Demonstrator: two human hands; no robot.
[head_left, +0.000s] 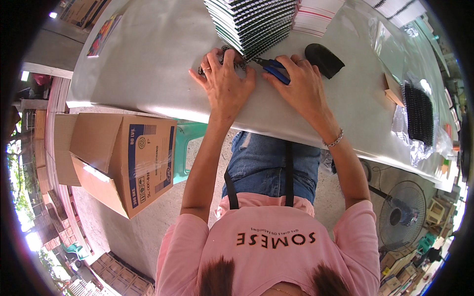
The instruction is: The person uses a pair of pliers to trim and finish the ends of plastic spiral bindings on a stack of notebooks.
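Two bare forearms reach forward from pink sleeves over the grey-covered table [148, 69], elbows bent, wrists low, the hands close together with backs turned up. The left hand [224, 84] arches with fingers bent and spread over a tangle of black wire coils [226, 49]; whether they pinch any of it, I cannot tell. The right hand [302, 84] is closed around one pair of blue-handled cutters [277, 72], angled toward the left hand (a chain bracelet [334, 140] circles this wrist). The cutters' dark tip lies at the near corner of one tall stack of spiral-bound books [252, 24]; whether it touches them is unclear.

Beside that stack is one lower pile of red-edged booklets [318, 17]. One black rounded object [324, 60] lies just right of the right hand. Farther right sits one bundle of black binding coils [418, 113]. Below the table's edge are one open cardboard carton [148, 170], one green plastic stool [189, 143] and one caged fan [402, 214].
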